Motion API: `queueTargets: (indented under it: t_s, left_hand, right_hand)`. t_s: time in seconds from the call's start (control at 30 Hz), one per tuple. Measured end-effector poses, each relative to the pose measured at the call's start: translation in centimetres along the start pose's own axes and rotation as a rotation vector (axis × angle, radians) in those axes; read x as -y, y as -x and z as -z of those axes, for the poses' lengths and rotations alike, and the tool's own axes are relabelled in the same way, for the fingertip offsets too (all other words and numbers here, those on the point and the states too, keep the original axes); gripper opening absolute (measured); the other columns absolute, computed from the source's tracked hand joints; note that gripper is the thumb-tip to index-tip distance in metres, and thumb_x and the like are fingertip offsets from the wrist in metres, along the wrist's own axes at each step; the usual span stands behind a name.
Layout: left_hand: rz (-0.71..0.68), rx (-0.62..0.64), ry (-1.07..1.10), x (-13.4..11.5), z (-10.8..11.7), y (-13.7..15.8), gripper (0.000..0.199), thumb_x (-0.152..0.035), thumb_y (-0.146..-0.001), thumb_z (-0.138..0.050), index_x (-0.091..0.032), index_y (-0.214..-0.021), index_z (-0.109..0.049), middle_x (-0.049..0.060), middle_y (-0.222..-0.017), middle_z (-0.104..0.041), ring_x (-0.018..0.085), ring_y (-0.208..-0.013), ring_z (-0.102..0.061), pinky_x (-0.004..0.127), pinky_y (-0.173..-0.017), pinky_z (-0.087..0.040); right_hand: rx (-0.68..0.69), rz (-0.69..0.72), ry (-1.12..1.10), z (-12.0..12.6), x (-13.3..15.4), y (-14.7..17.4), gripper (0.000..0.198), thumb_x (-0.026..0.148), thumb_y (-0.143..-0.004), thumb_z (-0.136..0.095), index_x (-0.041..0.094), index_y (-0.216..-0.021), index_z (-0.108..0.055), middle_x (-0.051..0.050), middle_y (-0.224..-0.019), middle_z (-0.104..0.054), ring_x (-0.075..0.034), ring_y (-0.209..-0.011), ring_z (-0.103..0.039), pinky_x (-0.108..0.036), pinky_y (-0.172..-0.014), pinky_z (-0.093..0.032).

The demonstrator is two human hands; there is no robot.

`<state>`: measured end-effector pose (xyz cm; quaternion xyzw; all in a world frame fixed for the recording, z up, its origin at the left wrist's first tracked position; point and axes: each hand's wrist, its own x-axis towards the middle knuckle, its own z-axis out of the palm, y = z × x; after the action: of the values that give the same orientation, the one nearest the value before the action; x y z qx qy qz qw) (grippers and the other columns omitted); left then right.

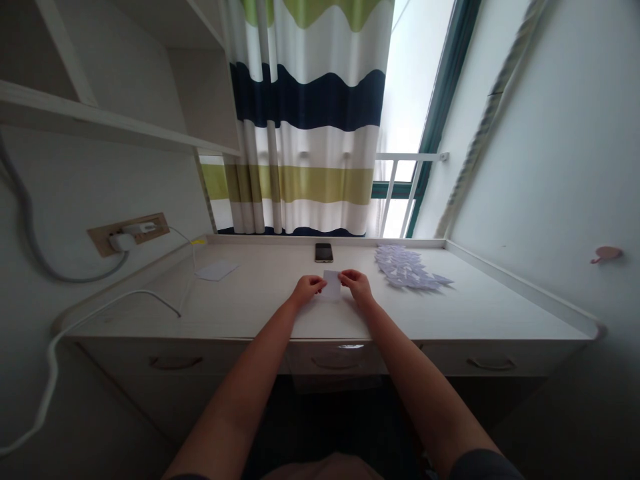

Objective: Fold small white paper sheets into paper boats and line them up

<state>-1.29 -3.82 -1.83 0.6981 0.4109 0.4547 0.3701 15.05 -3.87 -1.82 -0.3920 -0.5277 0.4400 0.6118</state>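
Note:
A small white sheet of paper (pixel 332 287) is held upright just above the white desk, between my two hands. My left hand (pixel 307 290) pinches its left edge. At the upper right edge, the fingers of my right hand (pixel 357 285) are closed on the same sheet. To the right of my right hand lies a spread heap of folded white paper pieces (pixel 407 268). Some flat white sheets (pixel 217 269) rest farther off to the left. Beyond my hands, a dark phone (pixel 323 252) lies near the back of the desk.
The white desk (pixel 260 310) has a raised rim at the back and right. A white cable (pixel 125 293) crosses its left side, near a wall socket with plugs (pixel 131 233). Shelves (pixel 115 127) overhang at upper left. A striped curtain (pixel 305 147) hangs behind.

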Motion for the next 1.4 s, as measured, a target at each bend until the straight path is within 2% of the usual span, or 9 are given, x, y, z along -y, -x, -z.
queueTargets:
  t_s: [0.37,0.67,0.8,0.9,1.0,1.17,1.4]
  left_hand:
    - [0.005,0.013,-0.004,-0.38,-0.02,0.21,0.024,-0.036,-0.062,-0.056,-0.013,-0.053,-0.056,-0.002,-0.047,-0.048,0.009,-0.048,-0.043,0.023,-0.052,-0.033]
    - [-0.005,0.037,-0.020,0.22,-0.07,0.03,0.023,-0.034,-0.063,-0.055,-0.013,-0.056,-0.058,-0.002,-0.048,-0.048,0.009,-0.049,-0.042,0.022,-0.051,-0.032]
    - [-0.014,-0.016,-0.006,-0.02,0.10,0.02,0.024,-0.036,-0.062,-0.056,-0.013,-0.054,-0.057,-0.003,-0.047,-0.047,0.009,-0.048,-0.042,0.022,-0.051,-0.033]
    - [-0.006,-0.067,0.027,-0.37,0.19,0.13,0.025,-0.036,-0.062,-0.057,-0.013,-0.054,-0.056,-0.003,-0.046,-0.046,0.008,-0.047,-0.042,0.022,-0.050,-0.034]
    - [0.020,-0.097,0.084,-0.57,0.12,0.20,0.025,-0.037,-0.060,-0.059,-0.013,-0.056,-0.058,-0.002,-0.048,-0.049,0.008,-0.048,-0.044,0.022,-0.050,-0.037]
    - [0.086,-0.122,0.248,-0.11,-0.16,0.00,0.032,-0.042,-0.055,-0.065,-0.012,-0.067,-0.064,0.002,-0.060,-0.060,0.012,-0.056,-0.053,0.025,-0.055,-0.044]
    - [0.102,-0.166,0.402,0.29,-0.31,-0.24,0.040,-0.040,-0.049,-0.071,-0.010,-0.076,-0.066,0.004,-0.068,-0.064,0.014,-0.061,-0.057,0.031,-0.062,-0.047]
  right_hand:
    - [-0.001,0.021,-0.005,0.03,0.36,0.21,0.026,0.038,-0.050,-0.068,0.017,-0.064,-0.059,0.000,-0.059,-0.057,-0.012,-0.059,-0.051,-0.028,-0.061,-0.042]
    - [-0.038,0.026,-0.033,0.03,0.01,-0.11,0.027,0.037,-0.049,-0.069,0.016,-0.061,-0.058,0.002,-0.056,-0.056,-0.010,-0.054,-0.049,-0.027,-0.059,-0.043]
    - [0.040,-0.092,-0.067,-0.16,0.11,0.21,0.030,0.036,-0.051,-0.069,0.017,-0.072,-0.060,0.000,-0.062,-0.059,-0.011,-0.058,-0.054,-0.027,-0.060,-0.045]
    - [0.145,-0.184,-0.045,-0.33,0.17,0.51,0.032,0.032,-0.046,-0.072,0.016,-0.071,-0.060,-0.001,-0.061,-0.061,-0.011,-0.054,-0.054,-0.026,-0.054,-0.044]
    - [0.182,-0.168,-0.066,-0.45,0.29,0.68,0.030,0.031,-0.045,-0.073,0.015,-0.067,-0.060,-0.001,-0.058,-0.061,-0.011,-0.052,-0.054,-0.025,-0.053,-0.044]
    - [0.174,-0.166,-0.105,-0.52,0.57,0.71,0.027,0.029,-0.047,-0.072,0.016,-0.067,-0.060,-0.001,-0.058,-0.062,-0.014,-0.056,-0.058,-0.029,-0.059,-0.047]
    - [0.139,-0.180,-0.147,-0.53,0.69,0.73,0.026,0.025,-0.048,-0.071,0.017,-0.070,-0.061,-0.001,-0.058,-0.063,-0.015,-0.058,-0.059,-0.032,-0.064,-0.048]
